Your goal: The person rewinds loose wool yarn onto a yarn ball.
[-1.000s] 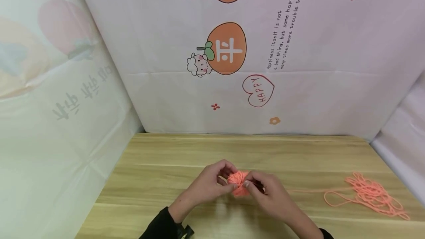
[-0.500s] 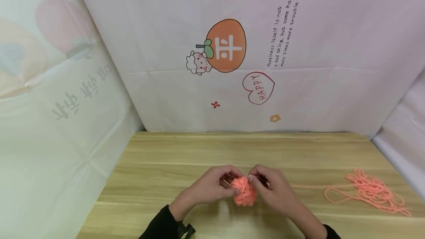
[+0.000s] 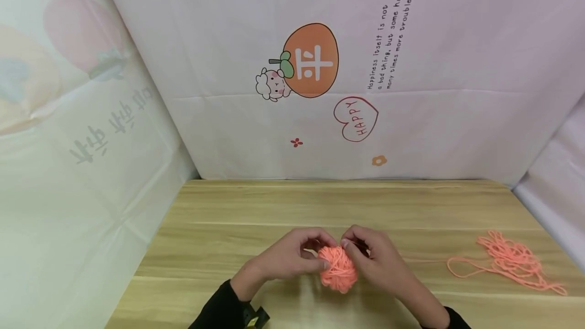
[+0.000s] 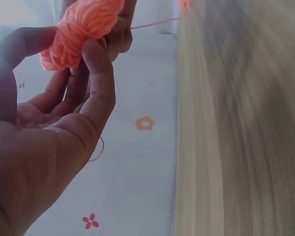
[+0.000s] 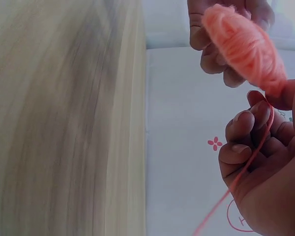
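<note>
A small coral ball of yarn (image 3: 339, 270) is held up over the table between the two hands. My left hand (image 3: 292, 255) pinches its left side between thumb and fingers; the left wrist view shows the wound yarn (image 4: 71, 42) gripped at its middle. At the upper right edge of the ball, my right hand (image 3: 377, 258) pinches the yarn strand between thumb and forefinger. In the right wrist view this strand (image 5: 248, 164) crosses the curled fingers and runs off downward.
A loose tangle of the same coral yarn (image 3: 514, 263) lies at the right of the wooden table (image 3: 219, 212), and a thin strand runs from it toward the right hand. White printed cloth (image 3: 228, 131) hangs behind, with more cloth along both sides.
The ball has turned and shifted slightly down and right between the hands, showing more of its face. The right hand's pinch has moved from the ball's middle to its upper edge.
</note>
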Tool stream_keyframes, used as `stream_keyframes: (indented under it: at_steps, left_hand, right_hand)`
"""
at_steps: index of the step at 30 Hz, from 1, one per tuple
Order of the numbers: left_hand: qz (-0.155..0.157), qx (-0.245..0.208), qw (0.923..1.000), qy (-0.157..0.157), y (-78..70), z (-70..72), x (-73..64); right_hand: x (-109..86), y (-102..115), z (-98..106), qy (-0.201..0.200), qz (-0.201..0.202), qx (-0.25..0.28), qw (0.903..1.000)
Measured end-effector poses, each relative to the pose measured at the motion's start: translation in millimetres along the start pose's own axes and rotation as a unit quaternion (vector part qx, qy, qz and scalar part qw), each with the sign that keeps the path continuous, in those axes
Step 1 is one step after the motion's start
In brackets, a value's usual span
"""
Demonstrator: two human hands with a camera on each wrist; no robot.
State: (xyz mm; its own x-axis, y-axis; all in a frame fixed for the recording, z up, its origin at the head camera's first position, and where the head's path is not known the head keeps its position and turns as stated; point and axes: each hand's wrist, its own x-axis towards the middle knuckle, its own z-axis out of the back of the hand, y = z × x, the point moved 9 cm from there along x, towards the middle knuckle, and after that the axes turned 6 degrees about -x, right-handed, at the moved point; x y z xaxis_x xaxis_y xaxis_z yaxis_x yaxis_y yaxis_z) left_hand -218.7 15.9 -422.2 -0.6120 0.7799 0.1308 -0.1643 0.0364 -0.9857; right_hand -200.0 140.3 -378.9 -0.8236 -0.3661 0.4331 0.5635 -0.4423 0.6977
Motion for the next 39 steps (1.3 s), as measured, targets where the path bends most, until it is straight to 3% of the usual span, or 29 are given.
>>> stream_keyframes:
  at_steps: [5,11,16,20,25,33,39]
  left_hand:
    - [-0.006,-0.037,0.9992,0.012,-0.8,-2.5,-0.6]
    - [-0.031,-0.074,0.9965,0.022,-8.4,-3.0,-2.6]
    - [-0.052,-0.128,0.9900,0.026,-16.1,-1.9,-4.5]
    - [-0.069,-0.146,0.9867,0.019,-21.5,0.2,-5.2]
    - [-0.081,-0.138,0.9871,-0.010,-23.4,6.6,-4.8]
    - [-0.074,-0.120,0.9869,-0.078,-19.4,24.8,-4.4]
    - [-0.051,-0.141,0.9778,-0.146,-12.0,41.7,-7.2]
  right_hand:
    - [-4.3,-21,-9,0.007,-0.001,-0.001,1.0000]
    - [-6.6,-29,-15,0.022,0.003,0.019,0.9996]
    - [-7.5,-25,-20,0.035,0.015,0.037,0.9986]
    - [-5.7,-10,-19,0.036,0.022,0.052,0.9978]
    - [-3.5,6,-18,0.046,0.027,0.072,0.9960]
    - [-7.8,-19,-28,0.038,0.034,0.011,0.9986]
    - [-9.3,-24,-32,0.052,0.016,0.005,0.9985]
